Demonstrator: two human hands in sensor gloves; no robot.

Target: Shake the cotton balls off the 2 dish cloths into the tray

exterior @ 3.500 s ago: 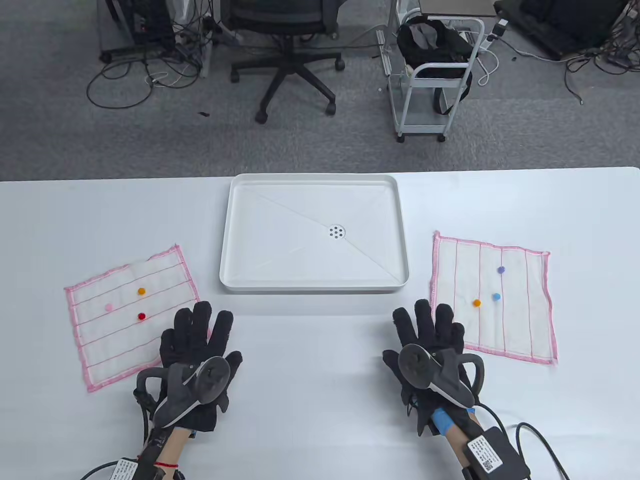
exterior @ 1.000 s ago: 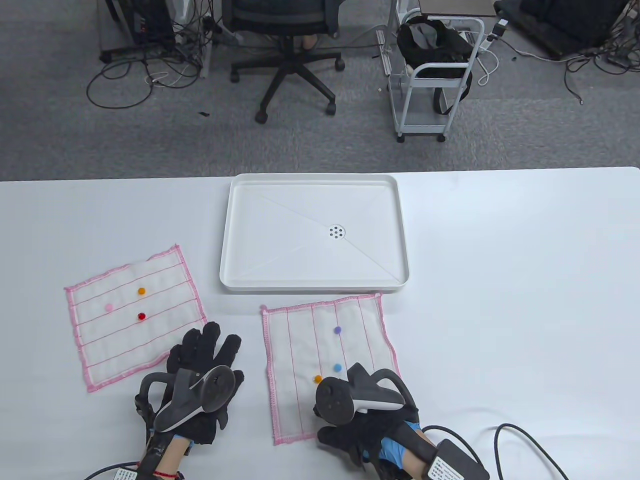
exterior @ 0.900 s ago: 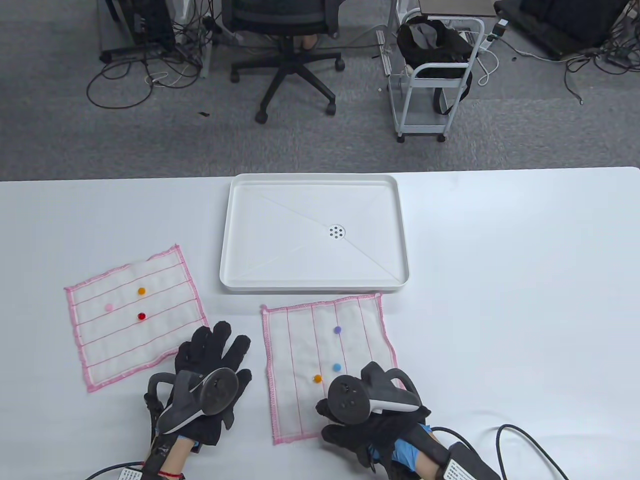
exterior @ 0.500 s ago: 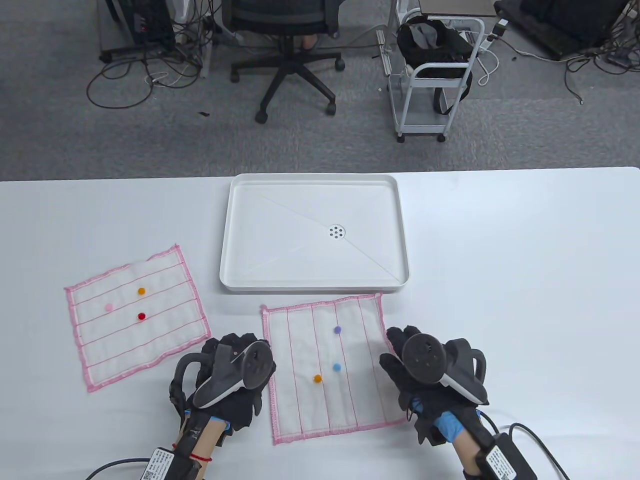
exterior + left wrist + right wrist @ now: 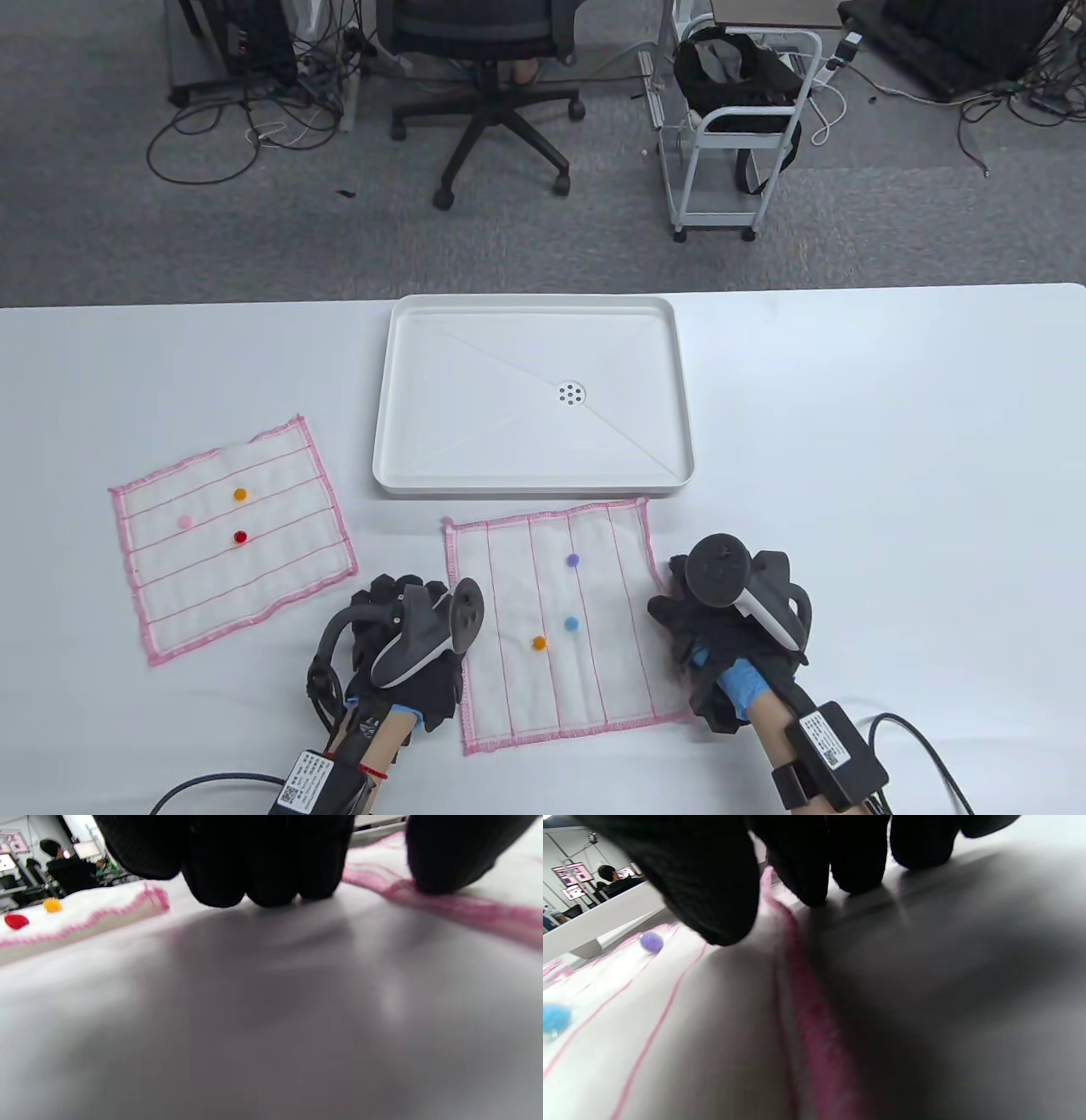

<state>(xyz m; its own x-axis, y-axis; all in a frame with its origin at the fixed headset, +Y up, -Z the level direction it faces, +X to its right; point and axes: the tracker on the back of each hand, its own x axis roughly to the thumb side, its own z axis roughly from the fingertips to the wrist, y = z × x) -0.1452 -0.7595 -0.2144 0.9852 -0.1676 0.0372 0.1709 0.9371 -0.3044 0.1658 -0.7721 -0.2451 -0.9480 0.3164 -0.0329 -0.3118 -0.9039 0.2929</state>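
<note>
A white dish cloth with a pink hem lies flat just in front of the white tray. On it sit a purple, a blue and an orange cotton ball. My left hand is at this cloth's left edge. Its fingers touch the table beside the hem and its thumb rests on the hem. My right hand is at the right edge, fingers on the hem, thumb apart above the cloth. A second cloth at the left carries orange, pink and red balls.
The tray has a small drain in its floor. Beyond the table's far edge stand an office chair and a white cart on the carpet. Cables trail from both wrists at the near edge.
The right hand dragged the right-hand cloth with its balls to the front of the tray and let go. Both hands then moved to that cloth's side edges and dropped onto them.
</note>
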